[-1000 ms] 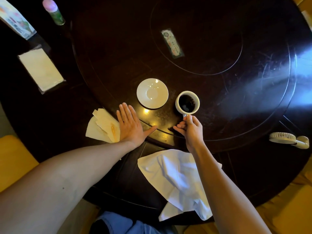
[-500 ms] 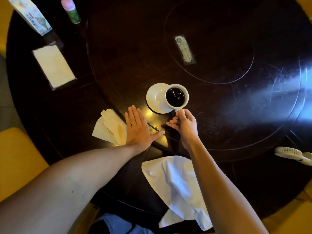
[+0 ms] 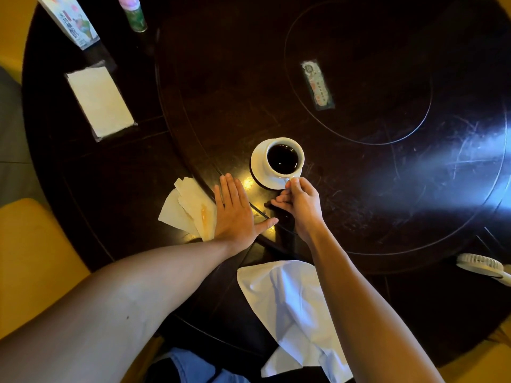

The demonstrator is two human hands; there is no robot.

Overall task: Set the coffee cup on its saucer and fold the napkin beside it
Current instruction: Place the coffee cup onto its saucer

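- Dark wooden table [image 3: 359, 189]: the left hand [image 3: 235, 214] stays flat, fingers spread, holding nothing.
- White napkin [image 3: 287, 308]: still crumpled at the near edge, not yet folded.
- Saucer [image 3: 258, 161]: bare a second ago, now under the coffee cup [image 3: 284, 158].
- Right hand [image 3: 300, 200]: fingers still pinch the cup's handle; letting go likely comes next.

One head-worn wide-angle view looks steeply down from close above the round dark bench [image 3: 359, 189], its near edge at the frame's bottom.
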